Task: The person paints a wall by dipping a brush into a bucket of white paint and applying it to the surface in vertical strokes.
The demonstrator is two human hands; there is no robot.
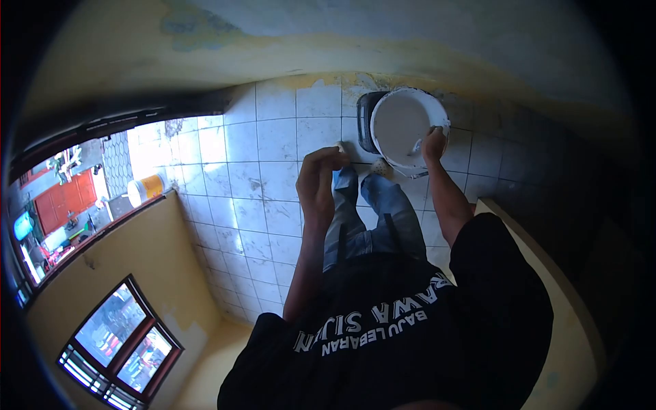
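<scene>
A white bucket [444,113] with greyish-white liquid in it stands on the tiled floor beside the wall. My right hand [433,145] is over the bucket's right side, inside the rim, with its fingers closed. A small white-coated piece [417,145] shows at my fingertips above the liquid; its kind is hidden. The bucket's wire handle hangs down on the side towards me. My left hand [318,179] is raised in front of my left leg, fingers bent and pointing right, away from the palm. I see nothing in it.
A dark container [367,121] stands against the bucket's left side. My feet are close to the bucket on smeared white tiles [277,179]. A white and yellow bucket [145,189] is near the bright doorway at left. A low wall edge [519,229] lies at right.
</scene>
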